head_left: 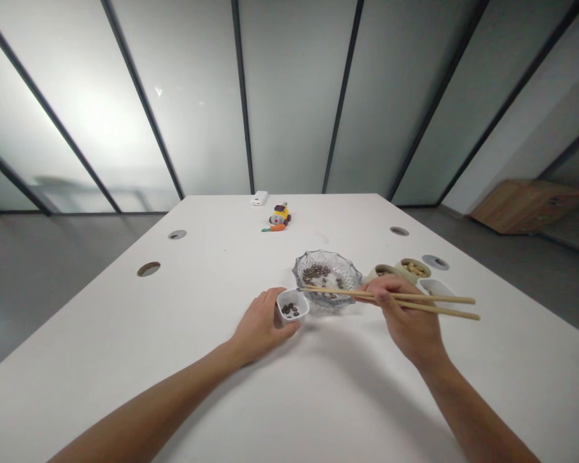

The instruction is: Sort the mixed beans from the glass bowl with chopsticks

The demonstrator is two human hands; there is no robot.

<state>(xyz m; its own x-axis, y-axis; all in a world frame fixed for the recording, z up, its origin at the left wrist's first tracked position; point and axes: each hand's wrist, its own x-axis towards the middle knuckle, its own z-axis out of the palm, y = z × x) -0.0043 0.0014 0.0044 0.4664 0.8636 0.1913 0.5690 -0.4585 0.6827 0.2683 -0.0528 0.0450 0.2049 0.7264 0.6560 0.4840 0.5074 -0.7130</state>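
My left hand [263, 326] holds a small white cup [303, 303] from its left side, thumb in front and fingers behind. Several dark brown beans [289, 310], like coffee beans, lie in the cup. My right hand [412, 331] grips a pair of wooden chopsticks [434, 298], which point left across the front of a clear glass bowl [354, 275]. Their tips reach the back right rim of the cup; a small dark spot shows there, perhaps a bean. More dark beans [313, 272] sit in the bowl, mostly toward its left side.
Behind my right hand are two round pale containers, one with yellowish pieces [413, 267], and a white dish [437, 287]. Farther back lie a toy car [280, 214], an orange-and-green carrot-like object [276, 228] and a white box-like device [259, 198]. Round holes [149, 269] pierce the white table [212, 270].
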